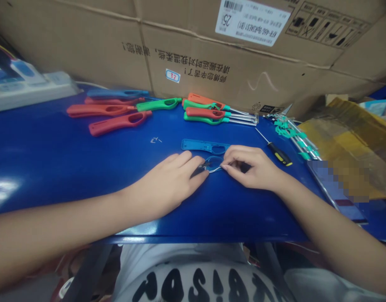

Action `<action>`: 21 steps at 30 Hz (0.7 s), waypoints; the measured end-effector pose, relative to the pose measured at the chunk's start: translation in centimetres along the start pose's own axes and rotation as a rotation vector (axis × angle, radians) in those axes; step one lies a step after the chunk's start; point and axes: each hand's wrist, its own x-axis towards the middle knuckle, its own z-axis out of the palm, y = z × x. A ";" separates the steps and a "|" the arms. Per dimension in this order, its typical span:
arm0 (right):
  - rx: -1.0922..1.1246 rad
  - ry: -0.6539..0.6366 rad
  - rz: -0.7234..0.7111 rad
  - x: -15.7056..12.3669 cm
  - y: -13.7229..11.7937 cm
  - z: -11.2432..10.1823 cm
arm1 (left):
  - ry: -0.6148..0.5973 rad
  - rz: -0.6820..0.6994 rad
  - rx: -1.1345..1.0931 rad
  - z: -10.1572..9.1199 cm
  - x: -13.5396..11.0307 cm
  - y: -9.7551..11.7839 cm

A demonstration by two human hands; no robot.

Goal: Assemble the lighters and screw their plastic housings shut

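Observation:
In the middle of the table lies a blue lighter casing half (214, 164) with its looped trigger opening showing and thin pale wires (215, 169) along it. My left hand (175, 180) is closed on its left part, and the fingers hide most of it. A dark small part shows at the left fingertips. From the right side, my right hand (251, 167) pinches at the wires by the loop; its fingertips partly cover what they grip. Just beyond both hands rests a second blue casing half (202, 145), inner side up.
Red lighter shells (117, 123) and a green one (159, 104) lie at back left. Several lighters with metal tubes (208, 112) sit behind the hands. A black-yellow screwdriver (279, 153), taped metal tubes (298, 138) and a phone-like slab (334, 188) are rightward. A cardboard box (180, 37) walls the back.

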 end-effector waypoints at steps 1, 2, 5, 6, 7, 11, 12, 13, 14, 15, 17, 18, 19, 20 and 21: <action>0.001 0.000 0.002 0.0 0.0 0.0 | 0.004 0.001 0.002 0.0 0.0 0.0; 0.002 -0.004 0.003 0.0 -0.1 -0.1 | 0.007 0.002 0.004 0.0 0.0 0.0; 0.010 -0.042 0.001 0.0 -0.3 -0.2 | 0.014 0.005 0.006 0.0 0.0 0.0; 0.010 -0.056 0.000 0.0 -0.3 -0.2 | 0.015 0.003 0.007 -0.1 0.0 -0.1; 0.009 -0.063 -0.001 0.0 -0.3 -0.2 | 0.015 0.003 0.007 -0.1 0.0 -0.1; 0.029 -0.004 0.000 0.0 -0.1 0.0 | 0.019 -0.003 0.007 -0.1 0.0 0.0; 0.039 0.012 -0.003 0.0 0.0 0.1 | 0.018 -0.004 0.007 -0.1 0.0 0.0; 0.046 0.020 -0.009 0.0 0.1 0.1 | 0.017 -0.005 0.006 -0.1 0.0 0.0; 0.050 0.021 -0.016 0.1 0.1 0.2 | 0.017 -0.005 0.005 -0.1 0.0 0.0; 0.052 0.015 -0.023 0.1 0.2 0.2 | 0.016 -0.005 0.006 -0.1 0.0 0.0; 0.047 -0.003 -0.037 0.1 0.1 0.2 | 0.018 -0.003 0.011 -0.1 0.0 0.0; 0.042 -0.012 -0.042 0.1 0.1 0.2 | 0.022 -0.001 0.015 -0.1 0.0 0.0; 0.037 -0.018 -0.047 0.2 0.1 0.2 | 0.026 0.000 0.019 -0.1 0.0 0.0; 0.034 -0.023 -0.052 0.1 0.0 0.1 | 0.028 0.000 0.019 -0.1 0.1 0.0; 0.031 -0.031 -0.058 0.1 0.0 0.1 | 0.028 -0.002 0.018 -0.1 0.1 0.0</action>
